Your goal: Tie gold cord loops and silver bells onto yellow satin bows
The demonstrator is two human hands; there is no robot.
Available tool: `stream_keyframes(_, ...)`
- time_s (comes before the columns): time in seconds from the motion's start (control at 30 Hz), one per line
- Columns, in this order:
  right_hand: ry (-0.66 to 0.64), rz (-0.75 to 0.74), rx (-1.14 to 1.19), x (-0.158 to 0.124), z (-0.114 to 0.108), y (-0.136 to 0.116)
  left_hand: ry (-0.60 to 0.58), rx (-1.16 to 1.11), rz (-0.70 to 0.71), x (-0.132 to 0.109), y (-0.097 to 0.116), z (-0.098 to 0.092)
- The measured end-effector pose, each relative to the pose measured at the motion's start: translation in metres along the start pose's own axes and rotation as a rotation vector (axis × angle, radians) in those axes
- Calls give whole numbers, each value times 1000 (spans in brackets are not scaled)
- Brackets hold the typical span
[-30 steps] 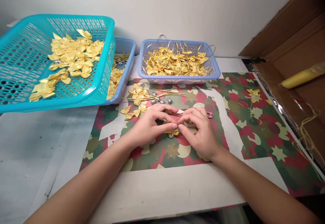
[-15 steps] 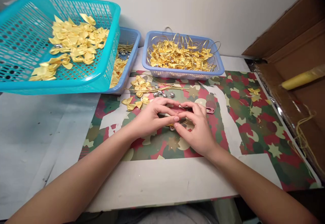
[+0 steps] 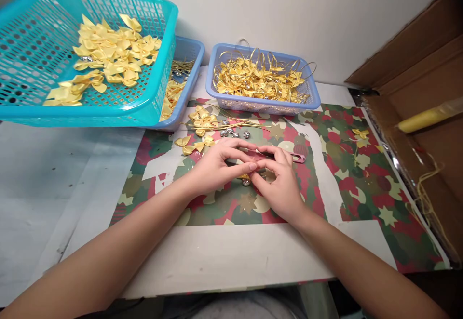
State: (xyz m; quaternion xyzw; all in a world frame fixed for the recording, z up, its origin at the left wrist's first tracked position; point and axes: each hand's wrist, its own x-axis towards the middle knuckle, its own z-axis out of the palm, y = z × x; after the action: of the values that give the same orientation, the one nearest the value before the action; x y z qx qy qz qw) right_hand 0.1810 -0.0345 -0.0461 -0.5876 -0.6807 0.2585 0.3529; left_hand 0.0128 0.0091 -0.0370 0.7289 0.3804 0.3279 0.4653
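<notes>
My left hand and my right hand meet fingertip to fingertip over the patterned sheet. Both are closed in a pinch on a thin gold cord, mostly hidden by the fingers. Just below the fingertips, a silver bell shows with a bit of yellow ribbon beside it. A pink-handled tool lies behind my right hand, partly covered by it. Beyond my left hand are loose yellow bows, several silver bells and gold cords.
A turquoise basket of yellow bows overlaps a blue basket at the left. Another blue basket holds bows with gold loops. At the right are a single bow and a cardboard box with a yellow roll.
The view has shifted slightly. Both hands keep nearly the same pose, and less of the gold cord shows around my fingertips.
</notes>
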Motion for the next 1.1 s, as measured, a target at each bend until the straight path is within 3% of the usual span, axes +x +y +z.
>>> stream_keyframes(0.57, 0, -54, -36, -1, -6, 4, 70, -61, -17, 1, -4, 4)
stream_keyframes(1.1, 27, -11, -3, -2, 0, 0, 151, -3, 100, 2, -9, 7)
